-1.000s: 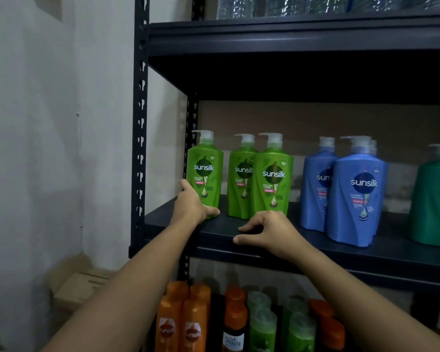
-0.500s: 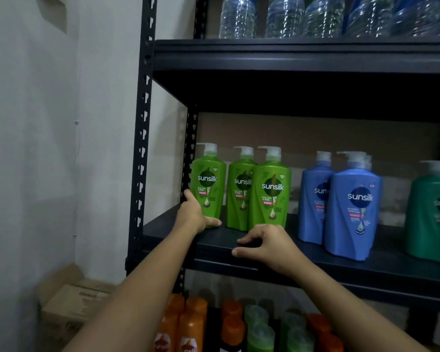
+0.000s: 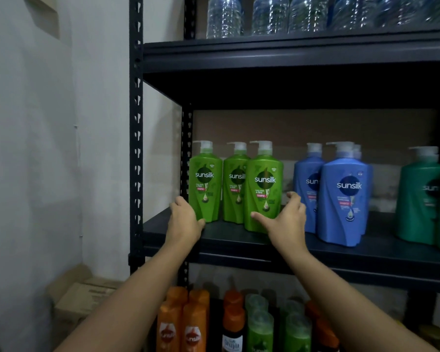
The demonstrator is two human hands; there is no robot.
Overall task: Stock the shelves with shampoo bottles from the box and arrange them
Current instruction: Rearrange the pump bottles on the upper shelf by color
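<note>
Three upright green bottles [image 3: 235, 185], labels forward, outer two gripped by left hand [image 3: 184, 219] and right hand [image 3: 285, 215].

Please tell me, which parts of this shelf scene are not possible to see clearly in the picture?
- Head view: the dark green bottles are cut by the right edge; labels unreadable.
- The rear blue bottle is half hidden by the front blue bottle.
- The right hand covers the lower right corner of the front green bottle.
- The left hand covers the left green bottle's lower left side.
- Small label print is blurred.
</note>
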